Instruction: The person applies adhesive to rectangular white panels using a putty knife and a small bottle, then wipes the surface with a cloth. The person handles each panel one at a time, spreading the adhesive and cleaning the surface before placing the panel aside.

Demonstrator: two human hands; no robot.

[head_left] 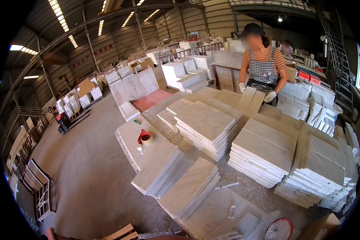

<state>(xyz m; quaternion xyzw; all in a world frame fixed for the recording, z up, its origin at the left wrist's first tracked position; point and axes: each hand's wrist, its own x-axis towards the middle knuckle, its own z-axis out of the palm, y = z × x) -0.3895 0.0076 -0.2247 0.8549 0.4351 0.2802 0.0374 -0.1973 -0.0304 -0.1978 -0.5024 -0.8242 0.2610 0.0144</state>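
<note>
Neither of my hands can be made out. At the bottom edge a pale, glove-like shape (229, 236) is cut off, and I cannot tell whether a hand is in it. Close to it are a small white object (231, 211) and a round, red-rimmed container (279, 229). Just beyond, a leaning stack of white marble slabs (190, 187) rests on the work table, with a second fanned stack (158, 170) to its left. A red tape dispenser with a tape roll (147, 139) sits on the slab surface farther left.
Across the table a co-worker (263, 72) in a checked apron and white gloves holds slabs (250, 99). Tall slab stacks (264, 150) fill the right and middle (206, 122). A red pallet truck (64, 123) stands on the floor at left, a dark wooden bench (38, 192) nearer.
</note>
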